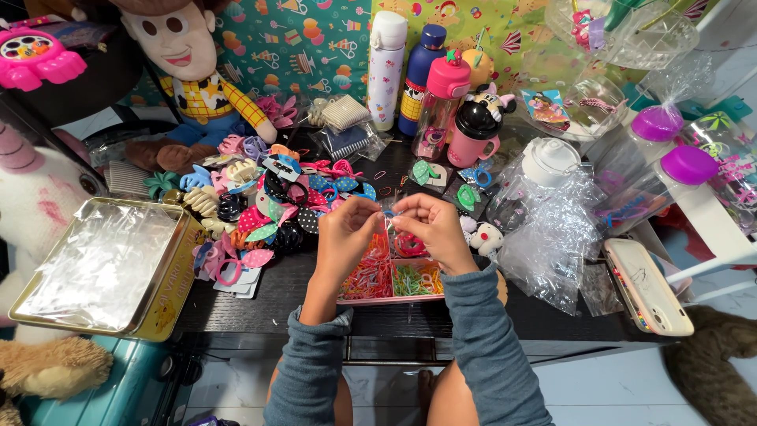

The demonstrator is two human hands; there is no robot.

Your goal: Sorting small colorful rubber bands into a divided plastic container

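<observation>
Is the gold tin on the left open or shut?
Open: the tin has no lid on, and clear plastic lies inside.

One view only — a camera worn on the person's head, looking steeply down and slightly forward. It sits close above the left hand (344, 237) and right hand (432, 230), which meet near the frame's centre over a dark table (260, 296). Grey sleeves enter from the bottom edge; a patterned backdrop (315, 39) fills the top — the far side.
</observation>
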